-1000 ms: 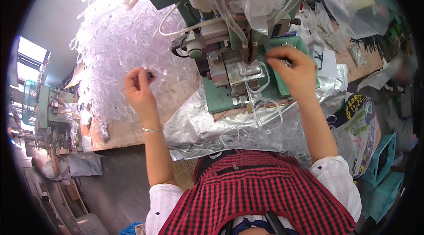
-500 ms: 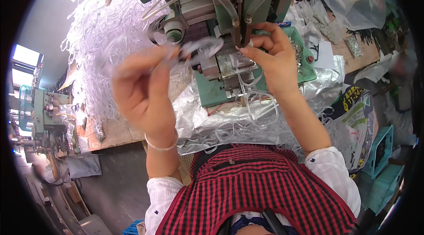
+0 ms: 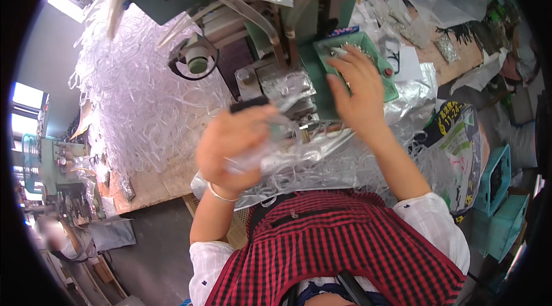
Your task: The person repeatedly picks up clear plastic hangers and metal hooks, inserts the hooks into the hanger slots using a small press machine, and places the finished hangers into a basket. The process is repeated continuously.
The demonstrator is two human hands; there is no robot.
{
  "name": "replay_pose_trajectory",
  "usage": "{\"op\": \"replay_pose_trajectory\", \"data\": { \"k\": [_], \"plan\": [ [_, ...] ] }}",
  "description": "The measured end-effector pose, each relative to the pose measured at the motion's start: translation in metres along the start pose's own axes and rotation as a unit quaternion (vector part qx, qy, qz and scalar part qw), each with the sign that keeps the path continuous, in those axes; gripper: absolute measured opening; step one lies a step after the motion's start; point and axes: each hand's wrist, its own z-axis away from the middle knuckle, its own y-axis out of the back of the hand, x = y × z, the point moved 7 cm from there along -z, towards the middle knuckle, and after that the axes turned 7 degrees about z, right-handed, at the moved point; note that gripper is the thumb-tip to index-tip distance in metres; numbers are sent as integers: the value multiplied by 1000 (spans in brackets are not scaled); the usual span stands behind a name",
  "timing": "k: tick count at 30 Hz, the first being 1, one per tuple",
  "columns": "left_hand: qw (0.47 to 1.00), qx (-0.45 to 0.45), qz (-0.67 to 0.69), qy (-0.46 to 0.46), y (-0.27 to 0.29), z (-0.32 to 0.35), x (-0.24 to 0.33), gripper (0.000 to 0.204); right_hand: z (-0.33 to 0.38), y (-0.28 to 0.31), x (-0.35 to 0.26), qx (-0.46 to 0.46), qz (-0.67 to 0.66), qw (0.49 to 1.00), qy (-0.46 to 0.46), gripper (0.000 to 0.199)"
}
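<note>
My left hand [image 3: 236, 145] is smeared by motion in front of the machine, closed around a few clear plastic loops [image 3: 280, 125] that trail past its fingers. My right hand [image 3: 361, 90] reaches over a green tray [image 3: 390, 91] of small metal pieces [image 3: 368, 53]. Its fingers are stretched and apart, with the fingertips at the pieces; nothing shows held in them. Between the hands stands the machine's metal block [image 3: 287, 85], partly wrapped in foil. Two upright metal jaws [image 3: 283, 56] come down just behind the block.
A large heap of clear plastic loops [image 3: 144, 76] covers the bench's left side. More loops [image 3: 322, 168] lie on silvery sheeting along the front edge. Clear hoses [image 3: 230, 1] hang from the machine. Teal crates [image 3: 500, 225] stand at the right; another person [image 3: 60, 237] sits far left.
My right hand has left the machine's jaws and moved right to the green tray. My left hand has come lower and toward the middle with the loops. The whole view has shifted slightly.
</note>
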Motion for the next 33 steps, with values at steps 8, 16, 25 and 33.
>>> {"op": "replay_pose_trajectory", "data": {
  "k": [8, 16, 25, 33],
  "plan": [
    [973, -137, -115, -149, -49, 12, 6, 19, 26, -16, 88, 12, 119, 990, -69, 10],
    [982, -101, -94, -130, -50, 14, 2, 16, 11, -26, 67, -46, 215, 971, -89, 17],
    [987, -68, -128, 62, -18, 73, 13, 23, 34, -22, 85, -4, 98, 980, -174, 12],
    [885, -27, -445, 132, 129, 34, -45, 27, 10, -13, 73, 27, -89, 962, -255, 14]
  ]
}}
